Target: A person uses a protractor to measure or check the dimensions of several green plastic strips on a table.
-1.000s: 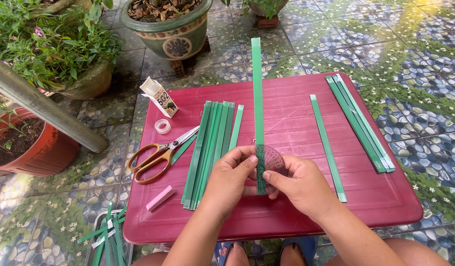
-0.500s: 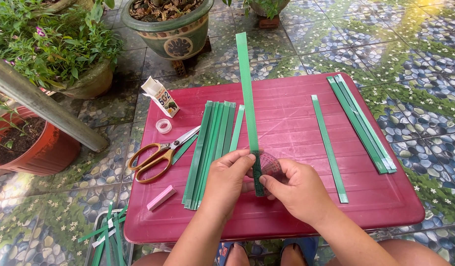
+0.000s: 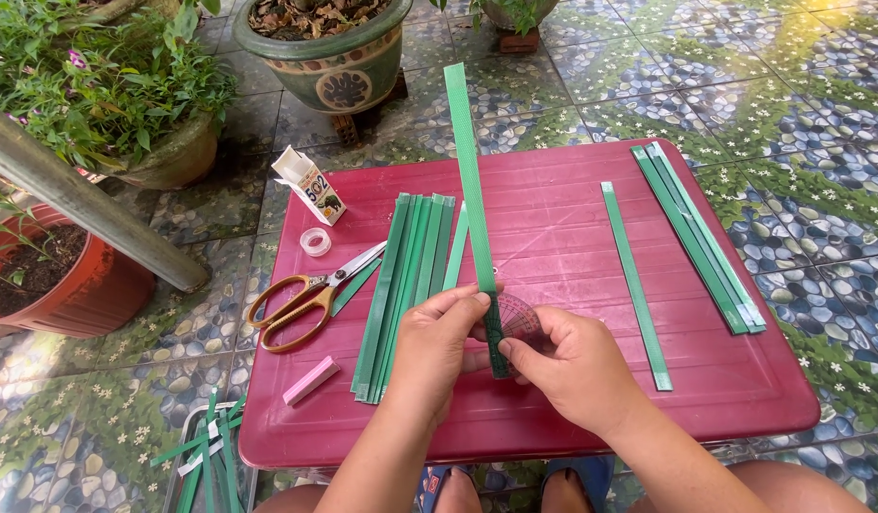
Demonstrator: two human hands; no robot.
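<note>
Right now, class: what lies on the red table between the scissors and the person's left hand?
In the head view, a stack of green strips lies between the scissors and the left hand, on the red table.

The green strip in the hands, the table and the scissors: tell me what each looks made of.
Green strip: likely woven plastic strapping; faint cross-hatch texture, stands stiff and straight, held by the left hand and right hand.
Table: moulded plastic, dark red, with a slight sheen and rounded raised rim.
Scissors: shiny metal blades; orange handles, probably plastic or coated.
</note>
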